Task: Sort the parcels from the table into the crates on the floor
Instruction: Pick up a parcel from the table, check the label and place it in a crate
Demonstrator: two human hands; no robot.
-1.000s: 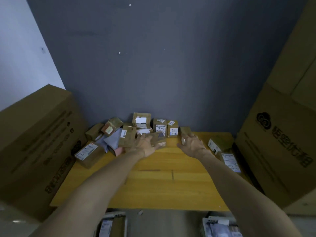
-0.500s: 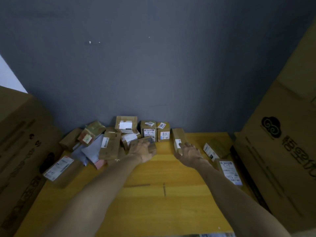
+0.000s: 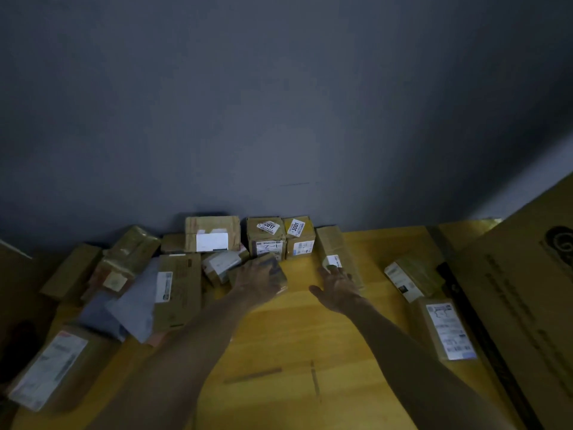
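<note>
Cardboard parcels heaped along the rear of the table (image 3: 294,336), against the grey wall (image 3: 279,103); crates out of view. Step in hand, by judgement: pick-up. Left hand (image 3: 259,279) laid over a small brown parcel (image 3: 277,274), fingers curled round it. Right hand (image 3: 336,288) spread, fingers straight, touching the tall labelled parcel (image 3: 336,252). Next move calls for: closing on that parcel, lifting both, lowering to the floor

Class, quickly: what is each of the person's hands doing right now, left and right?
Left hand: fingers curled over a small brown parcel, gripping it.
Right hand: open, fingers spread, fingertips touching the long brown parcel.
</note>
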